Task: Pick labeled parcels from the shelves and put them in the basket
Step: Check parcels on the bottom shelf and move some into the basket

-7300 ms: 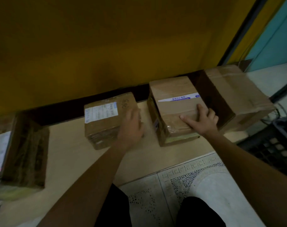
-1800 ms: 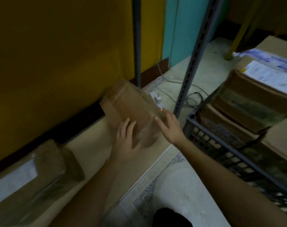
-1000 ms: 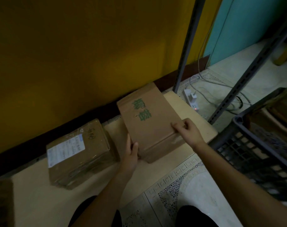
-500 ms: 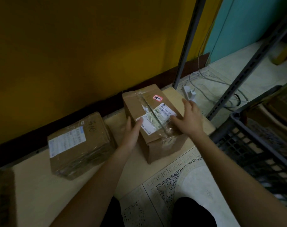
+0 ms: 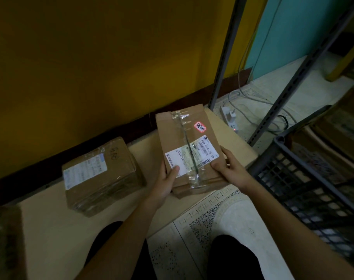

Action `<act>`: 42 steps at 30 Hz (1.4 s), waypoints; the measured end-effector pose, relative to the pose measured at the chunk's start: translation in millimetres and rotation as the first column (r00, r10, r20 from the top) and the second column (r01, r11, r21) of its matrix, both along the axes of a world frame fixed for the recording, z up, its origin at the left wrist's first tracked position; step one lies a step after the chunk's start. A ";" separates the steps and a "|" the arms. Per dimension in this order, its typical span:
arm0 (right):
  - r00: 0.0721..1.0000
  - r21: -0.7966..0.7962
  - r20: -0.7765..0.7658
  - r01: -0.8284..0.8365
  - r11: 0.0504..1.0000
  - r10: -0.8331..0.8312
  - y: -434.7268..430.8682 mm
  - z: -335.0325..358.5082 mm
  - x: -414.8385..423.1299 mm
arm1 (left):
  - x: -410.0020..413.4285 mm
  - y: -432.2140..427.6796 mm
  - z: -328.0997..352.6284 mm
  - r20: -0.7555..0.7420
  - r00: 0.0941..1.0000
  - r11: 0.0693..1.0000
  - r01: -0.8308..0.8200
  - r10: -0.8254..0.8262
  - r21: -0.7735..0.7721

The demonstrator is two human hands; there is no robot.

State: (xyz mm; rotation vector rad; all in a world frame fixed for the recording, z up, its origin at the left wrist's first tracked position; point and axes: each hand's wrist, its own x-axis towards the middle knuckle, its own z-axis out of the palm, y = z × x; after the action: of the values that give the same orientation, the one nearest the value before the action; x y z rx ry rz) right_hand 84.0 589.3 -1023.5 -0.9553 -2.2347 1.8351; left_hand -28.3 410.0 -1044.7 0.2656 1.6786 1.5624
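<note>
Parcel: labeled parcel [image 5: 189,150], a brown carton with white shipping label and red sticker face up and clear tape down the middle. It is over the right end of the low shelf board [image 5: 51,229], just left of the basket [image 5: 293,178].
Left hand: left hand [image 5: 168,178] clamps the near left corner, thumb on the label.
Right hand: right hand [image 5: 230,168] clamps the near right edge, thumb on top.
Contact: cannot tell if the far end rests on the board.
Progress: parcel picked, not yet in the basket; judged mid-transfer.
Left to do: carry it right, over the rim, set it in.
On shelf: second parcel [image 5: 99,174], labeled, to the left and apart; dim carton [image 5: 4,239] at far left, label not visible.
Basket: dark lattice crate. Brown cartons [image 5: 333,142] show past the rim, apparently inside; count unclear.
Behind: power strip [image 5: 229,118] on the floor, metal shelf posts [image 5: 226,47].
</note>
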 end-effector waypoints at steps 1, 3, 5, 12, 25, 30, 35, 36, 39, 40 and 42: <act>1.000 -0.050 -0.012 -0.008 0.999 0.008 -1.1 2.1 5.7 | 4.7 -2.9 2.6 -0.007 1.000 1.000 -0.001 0.001 0.003; 0.999 -0.098 -0.036 0.006 0.995 -0.010 -5.5 5.5 16.0 | 13.1 -7.9 8.3 -0.020 1.000 1.000 -0.018 0.018 0.011; 0.996 -0.125 -0.068 0.053 0.991 -0.062 -11.7 13.7 23.0 | 19.8 -11.3 17.2 -0.032 0.999 0.999 -0.029 0.030 0.030; 0.964 0.096 -0.257 0.090 0.991 -0.063 -9.7 114.8 38.1 | 24.1 2.3 106.4 -0.264 0.964 0.985 0.085 -0.044 0.148; 0.675 0.285 -0.584 0.691 0.664 -0.452 75.7 313.9 223.1 | 157.3 150.9 307.7 -0.687 0.716 0.726 0.536 -0.122 0.430; 0.498 0.198 -0.588 0.853 0.484 -0.638 109.1 324.8 305.8 | 221.9 243.5 326.7 -0.806 0.567 0.559 0.728 -0.167 0.396; 0.356 0.125 -0.473 0.933 0.339 -0.806 137.1 294.4 369.2 | 280.4 309.3 300.1 -0.827 0.460 0.491 0.829 -0.323 0.268; 0.330 0.115 -0.450 0.943 0.313 -0.830 143.2 287.6 376.7 | 288.1 318.6 290.3 -0.821 0.445 0.482 0.841 -0.358 0.246; 0.320 0.080 -0.396 0.946 0.315 -0.860 169.6 262.8 387.2 | 295.1 340.1 256.0 -0.806 0.392 0.515 0.848 -0.444 0.128; 0.331 0.068 -0.375 0.941 0.331 -0.866 178.9 253.2 385.7 | 290.6 346.7 245.1 -0.829 0.348 0.567 0.823 -0.438 0.046; 0.395 0.057 -0.318 0.915 0.398 -0.862 193.6 228.7 373.2 | 273.7 359.0 225.3 -0.890 0.163 0.686 0.700 -0.426 -0.201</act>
State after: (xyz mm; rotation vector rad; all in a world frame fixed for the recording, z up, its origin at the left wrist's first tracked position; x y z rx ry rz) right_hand 457.2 782.8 -794.8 -1.4008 -1.2170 1.0405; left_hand 245.3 769.0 -819.4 2.0076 1.6848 0.9770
